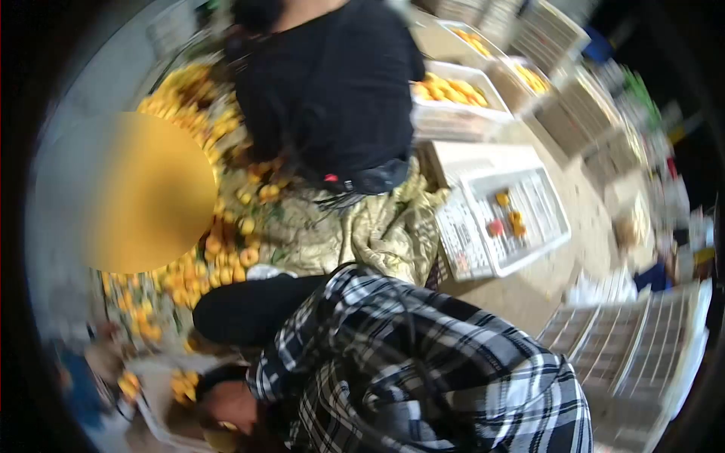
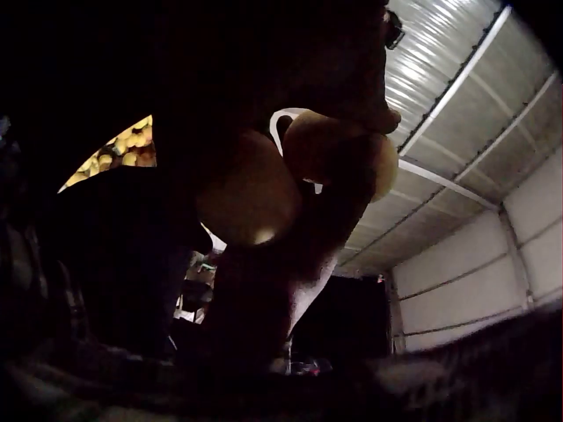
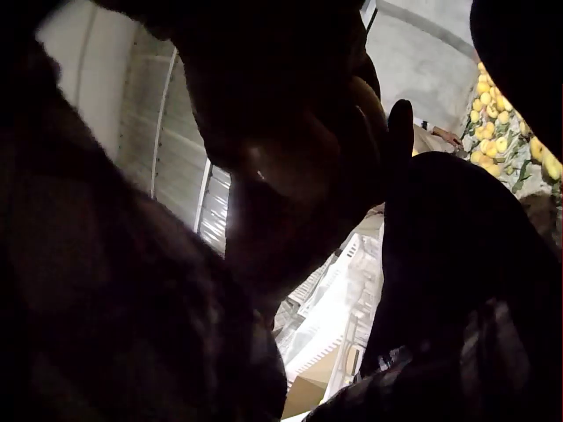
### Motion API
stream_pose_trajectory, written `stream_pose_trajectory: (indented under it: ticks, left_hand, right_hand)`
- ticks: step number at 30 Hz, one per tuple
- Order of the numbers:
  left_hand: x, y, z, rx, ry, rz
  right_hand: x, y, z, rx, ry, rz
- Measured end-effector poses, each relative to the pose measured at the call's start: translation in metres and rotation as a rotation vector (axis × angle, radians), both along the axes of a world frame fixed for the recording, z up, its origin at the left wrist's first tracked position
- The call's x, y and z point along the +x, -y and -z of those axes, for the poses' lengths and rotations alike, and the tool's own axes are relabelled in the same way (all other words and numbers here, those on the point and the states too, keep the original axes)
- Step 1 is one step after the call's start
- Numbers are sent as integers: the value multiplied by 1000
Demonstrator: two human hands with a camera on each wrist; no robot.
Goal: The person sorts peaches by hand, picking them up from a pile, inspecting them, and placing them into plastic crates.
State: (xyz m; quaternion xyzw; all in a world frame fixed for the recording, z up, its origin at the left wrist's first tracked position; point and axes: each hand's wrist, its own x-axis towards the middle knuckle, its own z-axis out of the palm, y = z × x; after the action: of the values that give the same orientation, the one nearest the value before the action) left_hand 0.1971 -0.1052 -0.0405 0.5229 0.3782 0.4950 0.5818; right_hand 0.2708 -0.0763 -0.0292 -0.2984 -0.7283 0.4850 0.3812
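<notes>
At the lower left of the head view, my right hand curls beneath a plaid cuff, with a yellow peach at its fingers. Dark and backlit in the left wrist view, my left hand grips a round peach near its fingertips. A second peach sits beside that one, between the dark shapes of the hands. Heavy shadow hides most of the fingers in both wrist views. Just beyond my right hand is a white crate with peaches inside.
A long pile of peaches with leaves covers the sheet ahead. One person in black sits close by; another person's arm reaches in at left. A white crate holds a few fruits; stacked crates stand at right.
</notes>
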Motion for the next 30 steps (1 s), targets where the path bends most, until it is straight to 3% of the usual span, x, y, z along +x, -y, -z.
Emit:
stream_pose_trajectory:
  ticks: [4,9,12,15,17,19,20,21,23,25,27,30]
  left_hand:
    - [45,-12,4,-170,35,250]
    - [41,-14,11,-411,137,313]
    - [20,-15,13,-528,212,179]
    - [-38,10,17,-577,483,-117]
    - [-65,43,28,-577,726,-282]
    - [-84,64,31,-454,1026,-281]
    - [-106,72,26,-339,1164,-127]
    - [-72,74,11,-233,1224,69]
    - [-99,100,-3,-203,962,-221]
    - [-127,124,5,-239,1051,-365]
    - [-150,149,13,-214,1188,-505]
    - [-178,178,29,-134,1118,-755]
  right_hand:
    - [49,20,-8,68,58,228]
    - [55,36,-21,108,120,324]
    - [56,35,-29,146,163,294]
    - [30,50,-41,111,472,390]
    - [2,44,-42,144,591,303]
    - [-15,-3,-36,246,168,-193]
    - [-40,-14,-22,-9,-83,-257]
    - [-11,-25,-18,-274,-360,-275]
    - [-43,-59,-26,-766,-479,-306]
    - [-74,-107,-21,-978,-592,-329]
    - [-105,-164,1,-1145,-661,-180]
    - [-139,-247,49,-1295,-637,51]
